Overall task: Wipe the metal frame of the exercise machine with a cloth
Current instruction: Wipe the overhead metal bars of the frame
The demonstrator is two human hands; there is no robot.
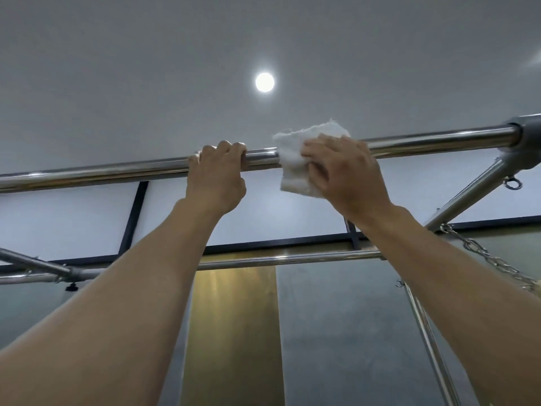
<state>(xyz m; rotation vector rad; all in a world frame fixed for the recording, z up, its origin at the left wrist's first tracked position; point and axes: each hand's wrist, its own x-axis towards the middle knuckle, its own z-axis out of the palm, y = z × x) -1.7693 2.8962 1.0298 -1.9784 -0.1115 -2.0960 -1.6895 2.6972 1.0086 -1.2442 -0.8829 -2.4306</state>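
Note:
A shiny metal top bar (117, 169) of the exercise machine runs across the view overhead, rising slightly to the right. My left hand (216, 177) grips this bar from below, fingers curled over it. Just to its right, a white cloth (295, 159) is draped over the bar, and my right hand (348, 174) presses flat on it, holding it against the metal. Both arms reach upward.
A grey corner joint (524, 142) caps the bar at the right, with a diagonal brace (468, 194) and an eye ring below it. A chain (491, 259) hangs at right. A lower crossbar (292, 257) and an upright tube (430, 341) lie beyond. A ceiling lamp (264, 82) shines above.

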